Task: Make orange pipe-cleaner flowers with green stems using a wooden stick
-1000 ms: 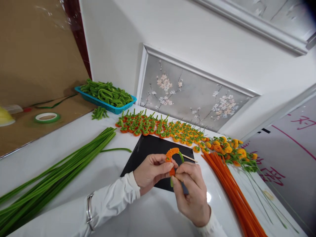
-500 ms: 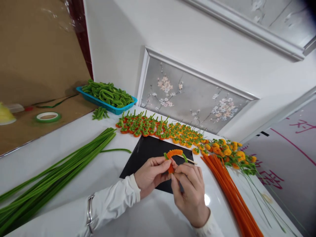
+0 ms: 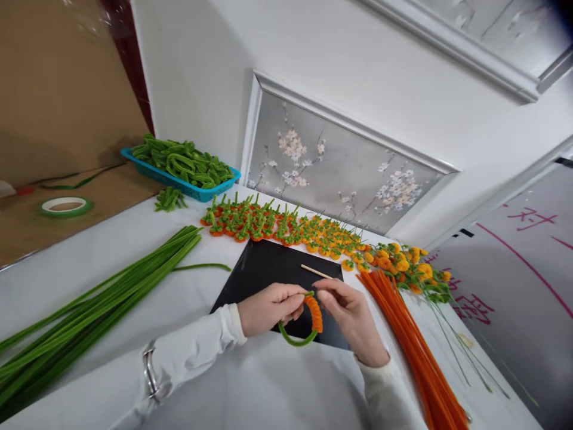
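Over the black mat (image 3: 264, 269), my left hand (image 3: 273, 307) pinches the end of a green fuzzy stem (image 3: 298, 342). That stem curves round in a loop and carries a coiled orange piece (image 3: 315, 313), which hangs below the fingertips. My right hand (image 3: 351, 319) is at the loop's upper right, thumb and forefinger close together near the green tip; whether anything thin is between them is too small to tell. A light wooden stick (image 3: 316, 272) lies on the mat behind the hands.
Long green stems (image 3: 111, 304) lie at the left, orange stems (image 3: 403, 340) at the right. Rows of small orange-and-green flowers (image 3: 268, 224) line the back, beside a blue basket (image 3: 179, 188) of green pieces. Green tape (image 3: 66, 206) rests on cardboard; yellow-orange flowers (image 3: 403, 263) lie far right.
The orange coil and green stem have turned from arching above my fingers to hanging below them. My right hand has risen towards the green tip. The wooden stick now shows more fully.
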Demonstrator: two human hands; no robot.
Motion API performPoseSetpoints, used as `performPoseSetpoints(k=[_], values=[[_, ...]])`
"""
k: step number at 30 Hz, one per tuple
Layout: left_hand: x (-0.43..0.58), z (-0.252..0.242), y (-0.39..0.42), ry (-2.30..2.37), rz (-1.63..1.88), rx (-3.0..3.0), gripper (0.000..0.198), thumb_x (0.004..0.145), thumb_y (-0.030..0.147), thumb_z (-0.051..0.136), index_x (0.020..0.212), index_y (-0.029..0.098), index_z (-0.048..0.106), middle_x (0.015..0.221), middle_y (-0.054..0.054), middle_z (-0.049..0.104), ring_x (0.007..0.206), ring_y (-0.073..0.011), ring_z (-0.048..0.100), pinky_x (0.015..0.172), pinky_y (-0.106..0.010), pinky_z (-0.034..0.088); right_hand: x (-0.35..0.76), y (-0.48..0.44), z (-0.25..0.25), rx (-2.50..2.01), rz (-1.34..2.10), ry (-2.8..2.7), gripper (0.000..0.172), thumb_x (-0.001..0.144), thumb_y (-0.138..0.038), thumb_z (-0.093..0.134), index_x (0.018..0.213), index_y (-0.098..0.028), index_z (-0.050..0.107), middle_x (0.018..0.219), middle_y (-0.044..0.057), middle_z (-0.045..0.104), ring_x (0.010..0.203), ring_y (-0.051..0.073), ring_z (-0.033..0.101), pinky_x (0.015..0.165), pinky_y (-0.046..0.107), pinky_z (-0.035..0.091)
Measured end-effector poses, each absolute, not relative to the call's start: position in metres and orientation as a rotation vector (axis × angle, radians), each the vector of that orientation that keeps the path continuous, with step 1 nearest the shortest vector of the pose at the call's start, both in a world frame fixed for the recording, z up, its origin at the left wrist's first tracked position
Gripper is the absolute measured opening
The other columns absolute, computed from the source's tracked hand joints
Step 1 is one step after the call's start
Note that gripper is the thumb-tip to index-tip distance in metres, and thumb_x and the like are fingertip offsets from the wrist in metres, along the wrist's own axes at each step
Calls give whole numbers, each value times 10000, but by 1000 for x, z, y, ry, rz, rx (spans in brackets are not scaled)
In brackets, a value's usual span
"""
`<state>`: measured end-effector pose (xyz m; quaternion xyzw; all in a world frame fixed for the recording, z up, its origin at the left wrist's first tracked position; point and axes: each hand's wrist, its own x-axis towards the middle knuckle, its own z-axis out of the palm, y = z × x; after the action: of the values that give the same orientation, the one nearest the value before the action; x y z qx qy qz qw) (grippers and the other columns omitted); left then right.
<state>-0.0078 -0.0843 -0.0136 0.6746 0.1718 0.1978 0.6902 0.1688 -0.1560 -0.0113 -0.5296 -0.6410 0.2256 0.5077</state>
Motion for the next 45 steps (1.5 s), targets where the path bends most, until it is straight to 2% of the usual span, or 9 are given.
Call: performPoseSetpoints(k=[12,18,25,29,33,36,39,42,45], values=[[-3,-19,-86,444,343,1357,407,747,515,582,610,172,410,463,100,334,391,-46,299,417,-189,309,151,-157,-12,-1254,392,-1708,155,862,-170,491,793,-188,629,846,55,585,769,163,558,679,286,460],[-5,-14,-84,519,251,1399,399,774,523,546,650,151,472,578,38,469,469,-64,395,417,-184,288,158,-155,-15,-1337,229,-1558,123,867,-197,487,791,-187,584,831,39,548,760,159,525,674,282,424],[-10,-9,-81,504,218,1504,437,822,558,457,677,148,492,553,45,429,403,-47,279,359,-198,173,170,-156,-15,-1373,186,-1399,125,861,-261,501,795,-185,577,792,30,542,724,157,502,624,271,395],[-12,-5,-80,491,206,1525,407,835,532,448,777,140,537,591,54,407,377,-31,223,342,-202,139,183,-159,-14,-1405,212,-1281,128,854,-300,520,823,-187,572,752,6,525,661,136,468,581,253,367],[-14,2,-80,520,242,1472,332,836,451,483,998,163,515,614,67,379,399,-42,221,346,-187,134,194,-160,-13,-1480,210,-1290,147,857,-317,507,836,-186,573,735,7,537,619,131,471,533,243,370],[-16,3,-78,599,331,1460,245,838,365,492,1000,184,462,610,82,361,416,-48,219,364,-173,150,193,-162,-9,-1509,-26,-1458,155,859,-272,489,947,-188,585,956,79,595,878,207,558,665,304,453],[-15,-3,-75,661,458,1672,112,835,265,478,878,162,494,618,58,437,491,-67,352,450,-179,301,181,-164,-4,-1480,-407,-1697,295,848,-177,461,1129,-195,552,1216,114,535,1160,256,460,920,423,382],[-14,-10,-72,691,557,1869,96,813,215,487,861,151,540,708,9,549,643,-112,487,594,-215,401,163,-167,0,-1502,-458,-1971,403,823,-87,422,1196,-204,520,1180,83,588,1127,223,505,972,424,329],[-14,-13,-70,732,589,1961,132,811,219,476,871,150,570,738,-7,594,674,-131,529,617,-227,416,158,-167,0,-1530,-422,-2086,439,780,-42,419,1166,-206,547,1138,66,620,1076,217,540,955,416,341]])
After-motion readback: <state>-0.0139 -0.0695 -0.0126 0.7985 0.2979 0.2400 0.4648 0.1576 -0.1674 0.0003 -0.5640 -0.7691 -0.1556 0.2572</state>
